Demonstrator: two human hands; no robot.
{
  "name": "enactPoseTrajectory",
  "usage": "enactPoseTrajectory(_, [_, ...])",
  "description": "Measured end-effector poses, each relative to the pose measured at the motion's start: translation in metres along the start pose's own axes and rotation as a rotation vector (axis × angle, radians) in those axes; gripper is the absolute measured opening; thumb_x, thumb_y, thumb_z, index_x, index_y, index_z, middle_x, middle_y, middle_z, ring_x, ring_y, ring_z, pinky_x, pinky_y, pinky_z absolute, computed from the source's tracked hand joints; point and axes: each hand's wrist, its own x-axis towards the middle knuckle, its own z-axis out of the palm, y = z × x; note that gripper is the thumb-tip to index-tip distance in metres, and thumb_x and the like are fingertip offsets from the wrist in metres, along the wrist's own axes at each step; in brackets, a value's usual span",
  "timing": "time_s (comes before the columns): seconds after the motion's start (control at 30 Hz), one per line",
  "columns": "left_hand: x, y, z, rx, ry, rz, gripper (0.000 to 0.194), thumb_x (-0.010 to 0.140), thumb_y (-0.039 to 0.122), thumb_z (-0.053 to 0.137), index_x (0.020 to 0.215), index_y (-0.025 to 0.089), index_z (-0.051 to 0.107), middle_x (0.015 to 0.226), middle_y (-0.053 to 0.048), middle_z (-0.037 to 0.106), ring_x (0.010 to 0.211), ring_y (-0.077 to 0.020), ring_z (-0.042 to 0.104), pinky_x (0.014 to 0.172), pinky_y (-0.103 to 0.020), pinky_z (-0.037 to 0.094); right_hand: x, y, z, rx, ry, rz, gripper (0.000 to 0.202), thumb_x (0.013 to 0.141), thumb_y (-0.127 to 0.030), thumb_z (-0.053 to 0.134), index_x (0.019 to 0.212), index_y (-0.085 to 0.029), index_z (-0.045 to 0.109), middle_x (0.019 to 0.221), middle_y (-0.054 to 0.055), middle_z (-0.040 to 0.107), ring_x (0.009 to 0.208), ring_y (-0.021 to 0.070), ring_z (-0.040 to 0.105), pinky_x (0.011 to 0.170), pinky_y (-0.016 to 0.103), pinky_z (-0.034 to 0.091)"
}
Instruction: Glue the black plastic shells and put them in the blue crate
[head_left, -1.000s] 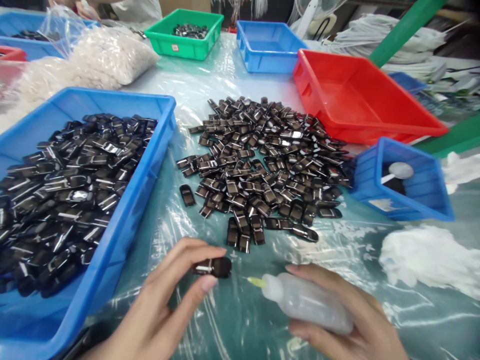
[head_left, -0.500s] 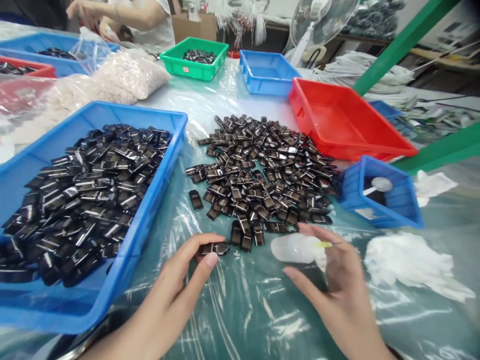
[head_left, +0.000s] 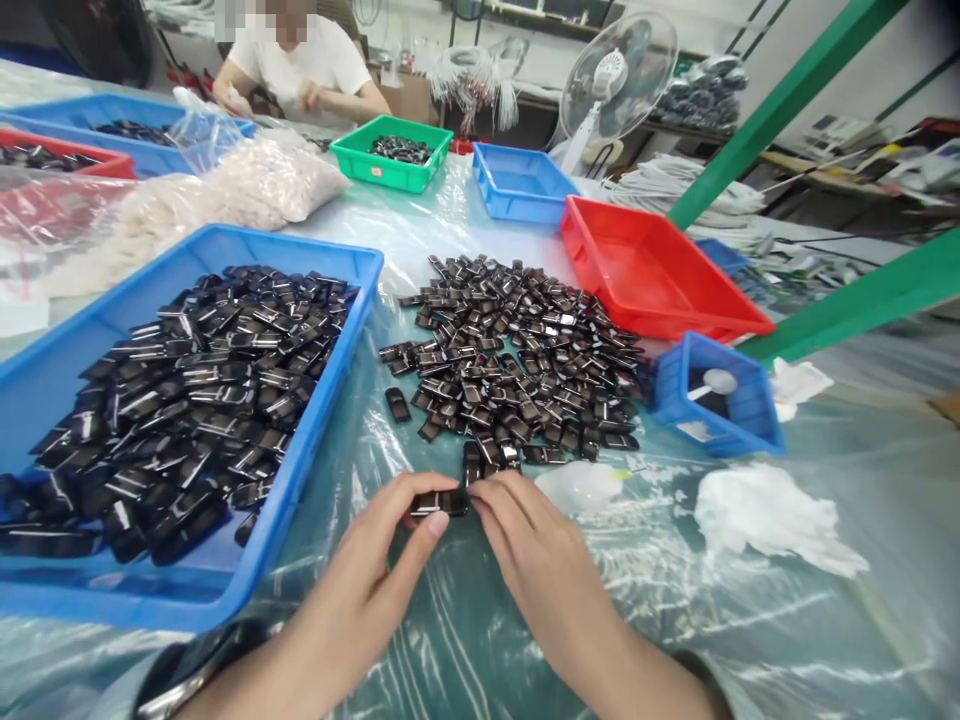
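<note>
Between its thumb and fingers, my left hand (head_left: 382,545) pinches a dark glossy car-shaped piece (head_left: 436,503) just above the plastic-covered table. My right hand (head_left: 529,540) is beside the right end of that piece, its fingers drawn together and pointing at it; what lies between the fingertips is hidden. Beyond both hands spreads a pile of similar dark pieces (head_left: 517,350). A white translucent bottle with a yellow tip (head_left: 581,487) lies to the right of my right hand.
A blue tray (head_left: 300,440) full of dark pieces stands at left. A red tray (head_left: 652,260), a small blue bin (head_left: 720,400) with a white scoop and a crumpled white cloth (head_left: 765,515) are at right. Another person (head_left: 300,70) sits at the far side.
My right hand has moved left from beside the bottle to the piece in my left hand, its fingers closing together. My left hand still holds its piece. The view has tilted up.
</note>
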Motion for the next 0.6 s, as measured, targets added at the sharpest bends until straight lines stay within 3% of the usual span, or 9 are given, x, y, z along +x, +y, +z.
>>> enactPoseTrajectory(0.13, [-0.0035, -0.0004, 0.0003, -0.003, -0.039, -0.002, 0.022, 0.099, 0.034, 0.040, 0.118, 0.030, 0.049, 0.122, -0.003, 0.056, 0.116, -0.0221, 0.051, 0.096, -0.037, 0.040, 0.0023, 0.0028, 0.0001, -0.017, 0.002, -0.003, 0.030, 0.096, -0.007, 0.032, 0.092, -0.009, 0.062, 0.087, 0.014, 0.065, 0.077, 0.0276, 0.066, 0.061, 0.044, 0.059])
enactPoseTrajectory(0.43, [-0.0026, -0.0015, -0.0008, -0.031, 0.022, -0.052, 0.022, 0.097, 0.038, 0.042, 0.117, 0.031, 0.051, 0.115, 0.000, 0.059, 0.115, -0.0240, 0.051, 0.094, -0.037, 0.042, 0.0040, 0.0035, -0.0040, 0.043, 0.054, 0.043, 0.026, 0.099, -0.016, 0.036, 0.094, -0.011, 0.062, 0.088, 0.010, 0.065, 0.078, 0.0214, 0.067, 0.065, 0.034, 0.059])
enactPoseTrajectory(0.6, [-0.0037, -0.0011, -0.0013, -0.017, 0.024, -0.055, 0.022, 0.097, 0.038, 0.042, 0.116, 0.031, 0.052, 0.117, -0.001, 0.059, 0.113, -0.0234, 0.053, 0.093, -0.036, 0.043, 0.0014, 0.0071, -0.0034, 0.013, 0.062, 0.000, 0.032, 0.099, -0.014, 0.034, 0.095, -0.010, 0.066, 0.091, 0.012, 0.066, 0.076, 0.0209, 0.068, 0.065, 0.034, 0.060])
